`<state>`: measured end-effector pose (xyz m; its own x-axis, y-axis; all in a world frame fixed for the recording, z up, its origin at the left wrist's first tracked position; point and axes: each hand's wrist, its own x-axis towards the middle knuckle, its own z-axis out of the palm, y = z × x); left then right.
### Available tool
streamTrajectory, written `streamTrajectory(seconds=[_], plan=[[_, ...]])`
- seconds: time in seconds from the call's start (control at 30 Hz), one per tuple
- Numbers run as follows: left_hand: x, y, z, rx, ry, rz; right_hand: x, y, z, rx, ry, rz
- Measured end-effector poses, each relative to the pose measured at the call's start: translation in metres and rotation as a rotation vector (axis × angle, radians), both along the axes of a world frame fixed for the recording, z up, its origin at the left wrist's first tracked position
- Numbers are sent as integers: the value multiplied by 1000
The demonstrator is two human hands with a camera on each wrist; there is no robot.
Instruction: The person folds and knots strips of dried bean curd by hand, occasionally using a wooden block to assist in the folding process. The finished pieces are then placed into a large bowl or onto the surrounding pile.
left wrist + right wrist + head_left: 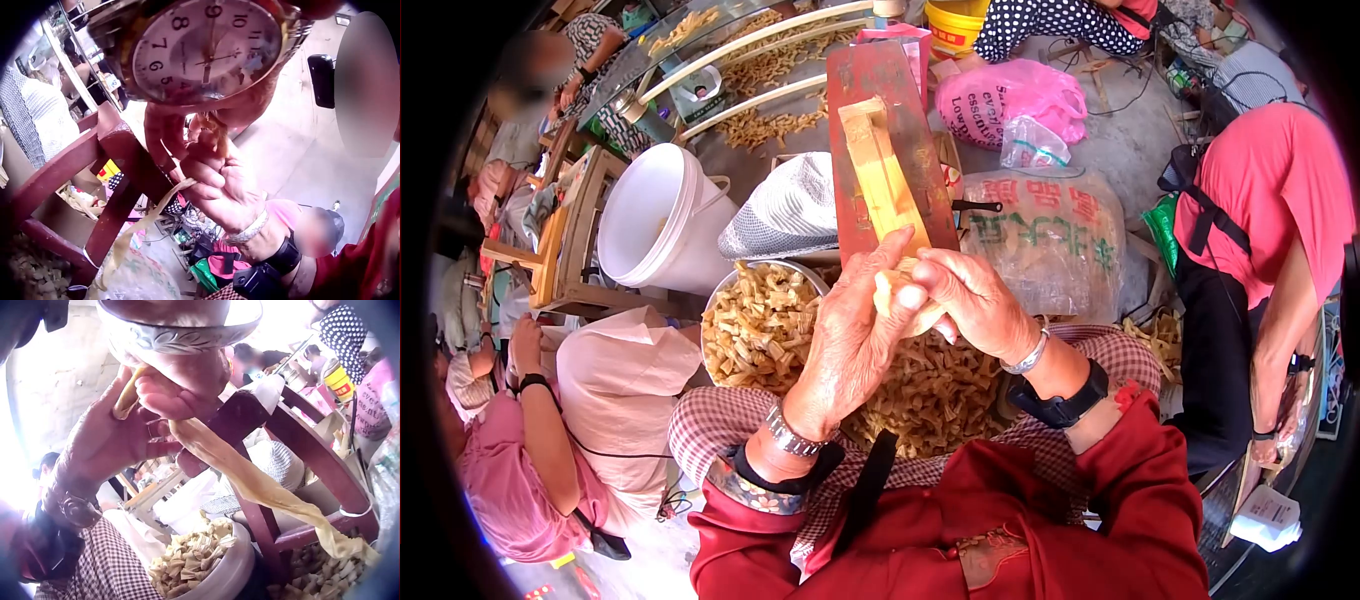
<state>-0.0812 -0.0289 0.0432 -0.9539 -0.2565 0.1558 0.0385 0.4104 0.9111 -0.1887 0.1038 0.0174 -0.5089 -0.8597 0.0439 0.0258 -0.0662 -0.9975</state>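
Over the near end of a red wooden stool (855, 222), both hands hold a folded yellowish strip (888, 288). The left hand (845, 325) grips it with the thumb along its near side. From the other side, the right hand (985, 300) pinches it with curled fingers. A long tail of strip (250, 481) hangs below the right hand (175, 387) in the right wrist view. The left hand (100, 447) is beside it there, fingers partly extended. More yellow strips (882, 175) lie lengthwise on the stool top. The fingers partly hide the held fold.
Knotted yellowish pieces fill a round container (762, 325) at the left and lie heaped below the hands (935, 395). A white bucket (650, 215) and mesh sack (785, 210) stand left; a printed plastic sack (1045, 245) lies right. Other people sit on both sides.
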Motion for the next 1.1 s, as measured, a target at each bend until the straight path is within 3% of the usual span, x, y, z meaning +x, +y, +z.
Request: streamTrajectory(seconds=[0.07, 0.17, 0.27, 0.4, 0.47, 0.5, 0.53, 0.6, 0.73, 1.0, 1.03, 1.1], plan=[[1, 2, -1, 135, -32, 13, 2, -2, 6, 8, 103, -42], [3, 1, -6, 434, -31, -28, 9, -11, -12, -196, 372, -219], [3, 5, 4, 810, -118, -85, 18, 2, 4, -34, 61, -161], [6, 8, 4, 1051, -179, -129, 16, 10, 5, -28, 79, -185], [9, 8, 2, 1178, -219, -217, 12, 11, 2, -94, 291, -206], [8, 7, 1, 1214, -238, -248, 10, 12, -4, -129, 401, -214], [8, 7, 2, 1222, -258, -243, 11, 18, -3, -77, 247, -155], [8, 7, 4, 1239, -295, -229, 7, 26, -8, 15, 198, -142], [7, 7, -2, 1252, -313, -302, 3, 29, -15, 34, 307, -170], [6, 4, -11, 1372, -247, -325, 4, 36, -13, -38, 43, -106], [7, -1, -12, 1401, -215, -321, 0, 38, -18, -3, 197, -192], [12, -10, -10, 1477, -150, -224, -9, 44, -21, -62, 231, -287]])
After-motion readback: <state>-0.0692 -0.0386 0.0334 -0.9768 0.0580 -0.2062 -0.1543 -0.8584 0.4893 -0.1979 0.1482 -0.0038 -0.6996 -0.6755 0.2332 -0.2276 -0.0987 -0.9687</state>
